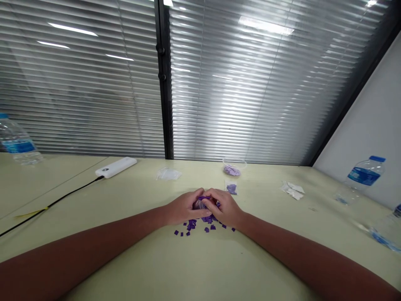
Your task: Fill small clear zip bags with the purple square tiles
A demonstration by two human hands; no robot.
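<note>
From the head camera, the left hand (184,208) and the right hand (224,207) meet at the middle of the tabletop (200,267). The fingers of both are curled inward and closed on a small bag (200,204), which looks clear with purple inside, though much of it is covered.

The likeliest slip, as I judge it, is a spill. The small bag is pinched from two sides, and if its mouth is open, a tilt or a loosened pinch would drop its contents. The purple pieces (200,223) are tiny and light, so a wrist or forearm dragging across them could scatter them toward the near edge. Some already lie apart from the heap.

The small bag sits between the two sets of fingertips, just above the tabletop. The heap of purple pieces lies directly beneath and just in front of the fingers, touching the undersides of both hands.

Beyond the hands, a second bag (232,188) of purple bits lies flat, with a clear cup (233,166) behind it. An empty bag (168,174) and a white power bank (115,167) with a black cable (56,201) lie to the left, and white packets (293,190) to the right. A water bottle (361,177) stands far right.
</note>
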